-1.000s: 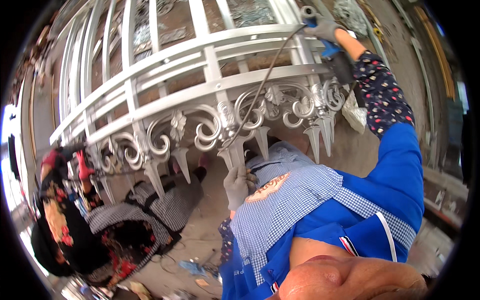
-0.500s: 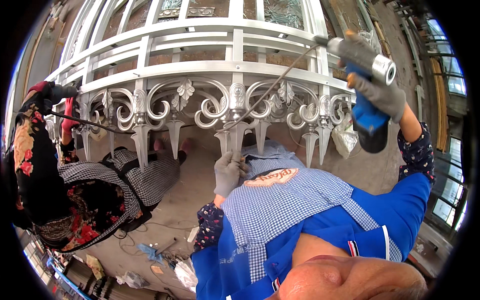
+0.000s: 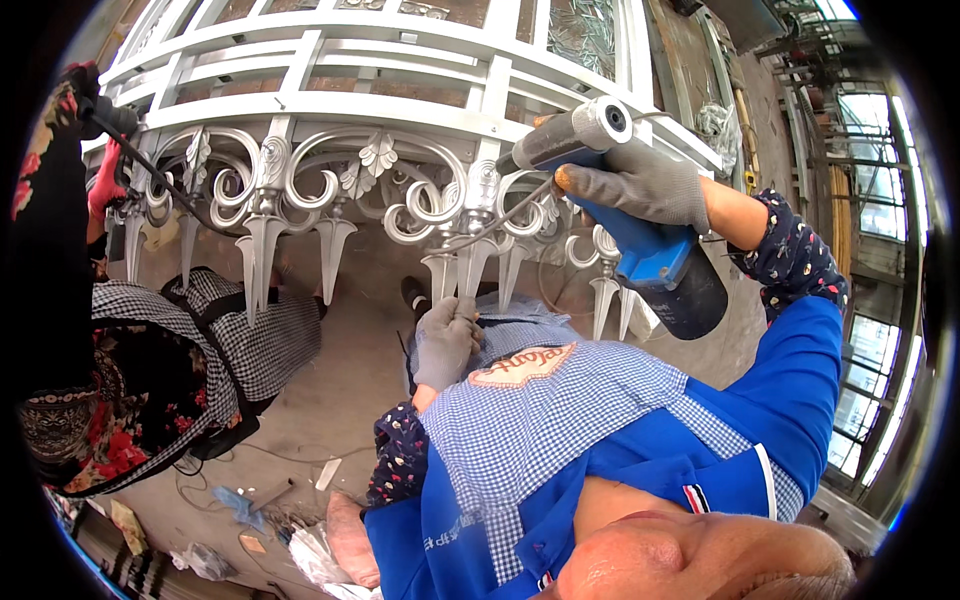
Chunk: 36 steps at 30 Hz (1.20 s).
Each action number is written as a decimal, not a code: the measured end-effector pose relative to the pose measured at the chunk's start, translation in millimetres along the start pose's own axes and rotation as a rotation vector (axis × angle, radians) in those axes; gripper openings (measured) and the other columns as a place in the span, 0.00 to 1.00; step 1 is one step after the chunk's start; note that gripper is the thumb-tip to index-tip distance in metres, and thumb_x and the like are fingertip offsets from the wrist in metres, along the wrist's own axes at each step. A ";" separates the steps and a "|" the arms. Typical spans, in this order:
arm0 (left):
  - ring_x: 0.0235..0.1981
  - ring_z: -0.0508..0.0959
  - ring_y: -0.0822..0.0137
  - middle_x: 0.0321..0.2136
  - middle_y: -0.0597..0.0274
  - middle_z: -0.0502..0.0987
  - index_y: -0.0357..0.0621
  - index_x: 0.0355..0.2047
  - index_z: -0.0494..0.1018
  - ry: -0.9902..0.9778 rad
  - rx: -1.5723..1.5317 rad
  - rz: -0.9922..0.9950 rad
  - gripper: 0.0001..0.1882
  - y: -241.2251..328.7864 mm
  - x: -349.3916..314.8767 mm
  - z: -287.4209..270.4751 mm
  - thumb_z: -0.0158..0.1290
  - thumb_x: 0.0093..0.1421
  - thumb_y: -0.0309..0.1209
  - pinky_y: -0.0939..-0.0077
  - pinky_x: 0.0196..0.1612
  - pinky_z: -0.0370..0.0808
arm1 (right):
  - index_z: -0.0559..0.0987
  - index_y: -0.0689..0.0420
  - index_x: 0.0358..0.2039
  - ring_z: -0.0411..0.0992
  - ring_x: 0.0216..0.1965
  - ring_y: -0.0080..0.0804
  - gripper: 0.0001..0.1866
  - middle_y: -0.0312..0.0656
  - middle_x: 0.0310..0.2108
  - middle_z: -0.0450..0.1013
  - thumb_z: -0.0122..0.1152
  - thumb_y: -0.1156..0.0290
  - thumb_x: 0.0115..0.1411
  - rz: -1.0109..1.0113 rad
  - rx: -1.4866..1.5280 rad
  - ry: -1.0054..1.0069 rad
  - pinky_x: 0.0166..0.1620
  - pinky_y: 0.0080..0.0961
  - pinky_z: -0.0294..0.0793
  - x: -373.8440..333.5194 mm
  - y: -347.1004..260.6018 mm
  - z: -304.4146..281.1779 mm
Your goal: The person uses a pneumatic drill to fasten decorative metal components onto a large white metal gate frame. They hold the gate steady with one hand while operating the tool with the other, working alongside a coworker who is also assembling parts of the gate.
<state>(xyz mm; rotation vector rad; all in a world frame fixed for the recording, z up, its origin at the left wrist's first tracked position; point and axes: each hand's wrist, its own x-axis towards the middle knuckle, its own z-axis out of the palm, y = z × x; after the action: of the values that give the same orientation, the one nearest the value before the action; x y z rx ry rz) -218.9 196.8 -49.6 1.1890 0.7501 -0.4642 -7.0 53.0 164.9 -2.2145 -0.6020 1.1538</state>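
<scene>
In my right hand [image 3: 650, 185], which wears a grey glove with orange fingertips, is a blue and silver rivet gun [image 3: 640, 240] with a round black base. Its nose points left, against or just in front of the silver scrollwork [image 3: 425, 190] under the white metal frame [image 3: 400, 115]. My left hand [image 3: 445, 342], also gloved in grey, is low by my apron, at the tips of the silver spear points [image 3: 472, 268]. Its fingers are curled closed, and what they hold, if anything, is hidden. A thin dark hose [image 3: 510, 215] crosses the scrollwork beside the gun.
At the left another person in a checked apron [image 3: 270, 350] has a red-gloved hand [image 3: 105, 185] at the frame's end, by a dark tool. Many small metal pieces [image 3: 580, 35] lie behind the frame. Plastic bags [image 3: 320, 550] and cables are on the floor.
My right hand has brought the rivet gun left and down, from beyond the frame's right part to the middle scrollwork. My left hand stays low near the spear points. The whole view has shifted slightly.
</scene>
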 end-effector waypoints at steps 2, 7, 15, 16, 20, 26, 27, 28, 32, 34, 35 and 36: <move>0.14 0.66 0.81 0.15 0.65 0.70 0.37 0.28 0.71 0.017 -0.007 -0.003 0.15 2.3 -0.5 2.2 0.49 0.67 0.37 0.87 0.15 0.60 | 0.72 0.53 0.55 0.71 0.47 0.31 0.32 0.44 0.48 0.73 0.52 0.41 0.62 -0.033 0.036 -0.008 0.48 0.28 0.74 4.7 3.5 -0.3; 0.14 0.65 0.81 0.15 0.65 0.70 0.36 0.28 0.71 0.022 -0.023 0.002 0.15 5.1 -5.5 1.9 0.49 0.67 0.36 0.86 0.15 0.59 | 0.72 0.52 0.55 0.72 0.44 0.29 0.30 0.43 0.47 0.73 0.52 0.42 0.62 -0.105 0.031 0.004 0.46 0.27 0.75 10.7 9.7 0.3; 0.13 0.65 0.82 0.14 0.65 0.70 0.36 0.29 0.72 0.062 -0.029 0.007 0.16 9.7 -8.2 5.5 0.49 0.67 0.37 0.86 0.15 0.60 | 0.73 0.55 0.54 0.73 0.36 0.25 0.30 0.40 0.37 0.75 0.54 0.44 0.63 0.052 0.054 -0.033 0.39 0.24 0.76 14.7 -1.8 -8.6; 0.13 0.65 0.82 0.14 0.65 0.70 0.36 0.29 0.72 0.062 -0.028 0.009 0.16 9.2 -7.9 5.6 0.49 0.67 0.37 0.86 0.15 0.60 | 0.73 0.56 0.54 0.73 0.36 0.25 0.30 0.39 0.36 0.74 0.54 0.44 0.63 0.037 0.060 -0.022 0.38 0.23 0.76 16.9 0.5 -9.1; 0.13 0.65 0.81 0.14 0.66 0.70 0.36 0.29 0.72 0.050 -0.020 0.022 0.16 5.2 -6.8 4.7 0.50 0.67 0.37 0.85 0.15 0.60 | 0.73 0.57 0.53 0.73 0.35 0.24 0.30 0.39 0.34 0.74 0.55 0.44 0.63 0.053 0.093 -0.005 0.37 0.23 0.76 18.8 0.9 -6.4; 0.14 0.66 0.81 0.15 0.66 0.71 0.36 0.29 0.72 0.059 -0.021 0.040 0.16 3.4 -6.1 3.8 0.50 0.66 0.37 0.86 0.16 0.61 | 0.72 0.58 0.53 0.74 0.38 0.26 0.31 0.41 0.38 0.75 0.55 0.43 0.62 0.116 0.048 -0.038 0.42 0.25 0.75 23.7 -3.3 -5.1; 0.14 0.66 0.81 0.15 0.66 0.71 0.36 0.29 0.73 0.060 -0.031 0.044 0.15 4.4 -6.9 4.6 0.50 0.66 0.37 0.86 0.16 0.61 | 0.72 0.58 0.54 0.74 0.39 0.28 0.31 0.42 0.39 0.75 0.55 0.43 0.62 0.111 0.041 -0.047 0.44 0.26 0.75 23.5 -5.1 -6.4; 0.14 0.66 0.81 0.15 0.66 0.71 0.36 0.29 0.73 0.061 -0.027 0.041 0.15 5.9 -8.3 5.0 0.50 0.66 0.37 0.86 0.16 0.61 | 0.72 0.58 0.54 0.73 0.42 0.29 0.32 0.43 0.41 0.74 0.55 0.43 0.62 0.106 0.021 -0.060 0.46 0.27 0.74 25.2 -5.9 -5.8; 0.14 0.67 0.81 0.15 0.66 0.72 0.36 0.29 0.74 0.055 0.002 0.032 0.15 7.5 -9.9 4.6 0.51 0.66 0.37 0.85 0.17 0.62 | 0.72 0.58 0.55 0.70 0.50 0.36 0.33 0.47 0.47 0.73 0.54 0.42 0.62 -0.053 -0.024 -0.087 0.55 0.29 0.69 45.9 13.5 5.1; 0.14 0.67 0.81 0.15 0.66 0.72 0.36 0.29 0.74 0.058 0.031 0.031 0.15 7.9 -9.7 3.8 0.51 0.65 0.37 0.85 0.16 0.62 | 0.72 0.59 0.55 0.71 0.52 0.38 0.36 0.49 0.49 0.73 0.53 0.39 0.61 -0.058 -0.065 -0.083 0.55 0.30 0.68 44.5 13.9 6.8; 0.13 0.66 0.81 0.15 0.66 0.72 0.36 0.29 0.74 0.061 0.050 0.035 0.15 8.8 -10.1 3.6 0.51 0.65 0.37 0.84 0.16 0.62 | 0.71 0.59 0.55 0.71 0.51 0.38 0.36 0.49 0.48 0.73 0.53 0.39 0.61 -0.066 -0.091 -0.076 0.55 0.30 0.69 46.1 17.7 6.6; 0.13 0.66 0.81 0.15 0.65 0.72 0.36 0.29 0.74 0.065 0.069 0.038 0.15 9.5 -10.4 3.6 0.51 0.65 0.37 0.84 0.16 0.62 | 0.71 0.59 0.55 0.71 0.51 0.38 0.37 0.49 0.48 0.74 0.53 0.38 0.61 -0.075 -0.116 -0.068 0.55 0.30 0.69 48.1 25.3 6.1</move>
<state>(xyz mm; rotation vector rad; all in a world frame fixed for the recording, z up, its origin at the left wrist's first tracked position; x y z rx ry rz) -218.5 195.9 -35.1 1.2862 0.7706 -0.4241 16.5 65.6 117.1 -2.2354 -0.7918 1.1872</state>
